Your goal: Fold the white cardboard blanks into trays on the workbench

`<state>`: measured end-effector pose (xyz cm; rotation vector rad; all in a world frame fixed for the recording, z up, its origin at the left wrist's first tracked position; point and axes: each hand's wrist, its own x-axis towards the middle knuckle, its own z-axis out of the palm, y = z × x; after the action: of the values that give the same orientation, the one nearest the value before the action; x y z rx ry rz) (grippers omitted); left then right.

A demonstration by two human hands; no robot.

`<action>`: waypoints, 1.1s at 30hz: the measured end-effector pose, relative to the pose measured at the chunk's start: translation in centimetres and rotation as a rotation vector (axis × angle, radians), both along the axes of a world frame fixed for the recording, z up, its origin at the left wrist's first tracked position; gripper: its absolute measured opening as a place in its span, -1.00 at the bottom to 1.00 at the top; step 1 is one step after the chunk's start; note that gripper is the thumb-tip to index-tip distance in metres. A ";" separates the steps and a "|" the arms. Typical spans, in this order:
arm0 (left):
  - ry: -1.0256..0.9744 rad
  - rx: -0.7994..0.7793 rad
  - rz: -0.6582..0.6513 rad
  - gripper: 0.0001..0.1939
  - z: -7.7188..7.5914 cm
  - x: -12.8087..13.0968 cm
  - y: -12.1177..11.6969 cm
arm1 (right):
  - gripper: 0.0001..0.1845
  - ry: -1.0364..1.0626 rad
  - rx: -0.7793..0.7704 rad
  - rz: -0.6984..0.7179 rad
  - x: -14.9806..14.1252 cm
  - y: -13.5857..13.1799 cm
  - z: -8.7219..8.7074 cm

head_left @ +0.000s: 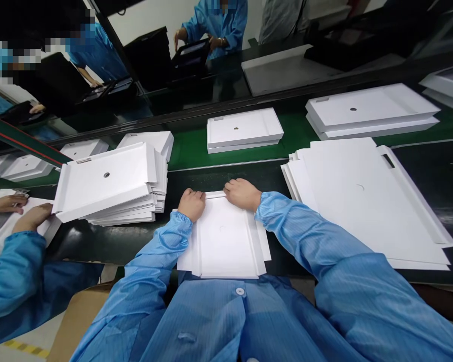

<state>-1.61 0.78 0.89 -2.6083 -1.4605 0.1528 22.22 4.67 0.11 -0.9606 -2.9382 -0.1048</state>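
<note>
A flat white cardboard box blank (226,241) lies on the dark bench right in front of me. My left hand (192,203) is closed, its curled fingers pressing the blank's far left corner. My right hand (242,193) is closed too, gripping the far edge flap of the same blank. Both sleeves are blue.
A stack of folded white trays (109,183) stands to the left, a stack of flat white blanks (366,201) to the right. Finished white boxes (243,129) (370,110) ride the green belt beyond. A co-worker's hands (20,211) work at far left; other people stand across the line.
</note>
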 end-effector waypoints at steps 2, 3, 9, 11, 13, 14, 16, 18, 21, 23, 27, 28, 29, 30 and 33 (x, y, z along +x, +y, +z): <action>0.006 0.012 -0.027 -0.61 0.2 0.0 0.0 | -0.63 0.000 0.007 0.001 0.0 0.0 0.0; 0.012 0.021 -0.038 -0.62 0.3 0.0 0.0 | -0.64 0.001 0.009 0.003 0.0 0.0 0.1; 0.042 0.111 -0.116 -0.62 1.2 -0.8 -0.5 | -0.65 0.001 0.010 0.044 0.1 0.0 0.9; 0.011 0.125 -0.137 -0.63 1.7 -1.0 -0.5 | -0.64 0.003 0.006 0.042 0.2 -0.1 1.3; -0.019 0.137 -0.157 -0.65 2.3 -1.0 -0.4 | -0.62 0.017 -0.001 0.029 0.3 -0.2 1.9; -0.027 0.142 -0.167 -0.65 2.6 -1.0 -0.4 | -0.62 0.033 -0.009 0.017 0.4 -0.3 2.1; -0.037 0.145 -0.179 -0.66 3.3 -0.7 -0.2 | -0.59 0.074 -0.050 -0.014 0.4 -0.5 2.5; -0.063 0.124 -0.171 -0.65 3.8 -0.3 -0.1 | -0.49 0.094 -0.138 -0.056 0.3 -0.7 2.8; -0.186 0.059 -0.049 -0.64 4.2 0.1 -0.4 | -0.48 0.081 -0.260 -0.127 0.2 -0.7 3.4; -0.316 0.017 0.117 -0.56 4.3 0.2 -1.1 | -0.52 0.101 -0.272 -0.186 0.6 -0.7 4.1; -0.540 -0.267 0.417 -0.03 4.8 -0.2 -3.2 | -0.49 0.180 -0.254 -0.349 2.8 -1.3 6.0; -0.559 -0.368 0.452 0.02 5.1 -0.4 -3.7 | -0.47 0.189 -0.254 -0.402 3.6 -1.6 6.5; -0.561 -0.447 0.469 0.02 5.4 -0.5 -4.1 | -0.45 0.192 -0.254 -0.461 4.4 -2.0 7.0; -0.549 -0.492 0.471 0.00 5.8 -0.6 -4.3 | -0.42 0.188 -0.260 -0.524 5.2 -2.5 7.3; -0.489 -0.459 0.392 -0.20 6.8 -0.8 -4.0 | -0.37 0.145 -0.311 -0.640 7.3 -4.3 7.9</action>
<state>-2.44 -3.27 7.65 -2.7912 -2.3478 -0.1403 29.55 0.38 8.00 -1.8269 -2.4446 0.3914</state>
